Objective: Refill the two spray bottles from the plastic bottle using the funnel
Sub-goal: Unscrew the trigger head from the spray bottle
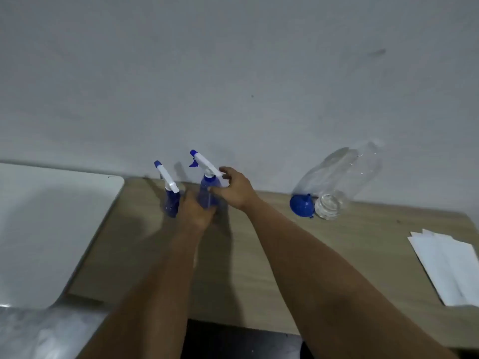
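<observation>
Two blue spray bottles with white trigger heads stand at the back of the wooden counter (259, 268). My left hand (195, 211) wraps the body of the right spray bottle (207, 189). Fingers of my right hand (237, 189) close on that bottle's white trigger head at the neck. The left spray bottle (171, 200) stands free just beside my left hand. To the right, a blue funnel (302, 206) lies against a large clear plastic bottle (339, 177) with a little water at its base.
A white sink basin (46, 229) fills the left side. Folded white paper towels (451, 265) lie at the counter's right edge. A grey wall rises right behind the bottles. The counter's front edge is near my forearms.
</observation>
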`<control>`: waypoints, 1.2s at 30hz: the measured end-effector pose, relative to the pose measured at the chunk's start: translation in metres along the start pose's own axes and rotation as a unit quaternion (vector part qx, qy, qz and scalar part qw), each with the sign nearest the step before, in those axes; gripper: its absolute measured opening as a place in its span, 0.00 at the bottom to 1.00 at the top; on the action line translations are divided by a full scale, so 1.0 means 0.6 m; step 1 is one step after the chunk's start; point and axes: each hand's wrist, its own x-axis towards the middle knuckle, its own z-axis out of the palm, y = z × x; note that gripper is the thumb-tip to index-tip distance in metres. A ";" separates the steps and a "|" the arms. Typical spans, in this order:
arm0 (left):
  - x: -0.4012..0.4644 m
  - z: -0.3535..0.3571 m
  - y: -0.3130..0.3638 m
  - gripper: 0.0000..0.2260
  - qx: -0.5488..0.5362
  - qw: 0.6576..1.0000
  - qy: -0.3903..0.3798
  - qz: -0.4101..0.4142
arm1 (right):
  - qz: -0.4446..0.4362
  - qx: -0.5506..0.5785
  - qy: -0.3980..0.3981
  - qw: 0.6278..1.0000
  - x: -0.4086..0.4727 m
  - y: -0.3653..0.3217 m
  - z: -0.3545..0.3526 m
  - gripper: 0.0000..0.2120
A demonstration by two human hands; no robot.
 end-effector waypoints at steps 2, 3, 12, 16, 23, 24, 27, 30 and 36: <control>0.026 0.006 -0.009 0.18 -0.045 0.999 0.000 -0.014 | -0.020 0.028 0.009 0.999 0.016 0.002 0.026 0.26; 0.036 0.009 -0.013 0.15 -0.053 0.998 0.002 -0.012 | -0.029 0.040 0.019 0.999 0.019 0.007 0.038 0.22; -0.030 0.044 0.033 0.12 -0.129 0.991 -0.042 0.009 | -0.036 0.054 0.092 0.994 -0.074 0.026 -0.018 0.10; -0.102 0.089 0.069 0.18 -0.162 0.983 -0.081 0.012 | -0.024 0.032 0.108 0.993 -0.148 0.049 -0.079 0.10; -0.226 0.154 0.085 0.21 -0.161 0.978 -0.134 0.022 | -0.002 0.047 0.150 0.988 -0.290 0.113 -0.127 0.20; -0.243 0.161 0.078 0.21 -0.162 0.977 -0.139 0.022 | 0.002 0.049 0.150 0.987 -0.308 0.122 -0.125 0.21; -0.284 0.177 0.057 0.20 -0.173 0.975 -0.137 0.009 | -0.006 0.055 0.152 0.987 -0.346 0.144 -0.108 0.21; -0.303 0.180 0.050 0.20 -0.172 0.974 -0.147 0.010 | -0.010 0.064 0.163 0.985 -0.364 0.153 -0.098 0.20; -0.311 0.172 0.051 0.21 -0.132 0.975 -0.169 0.054 | -0.010 0.074 0.185 0.980 -0.383 0.162 -0.096 0.16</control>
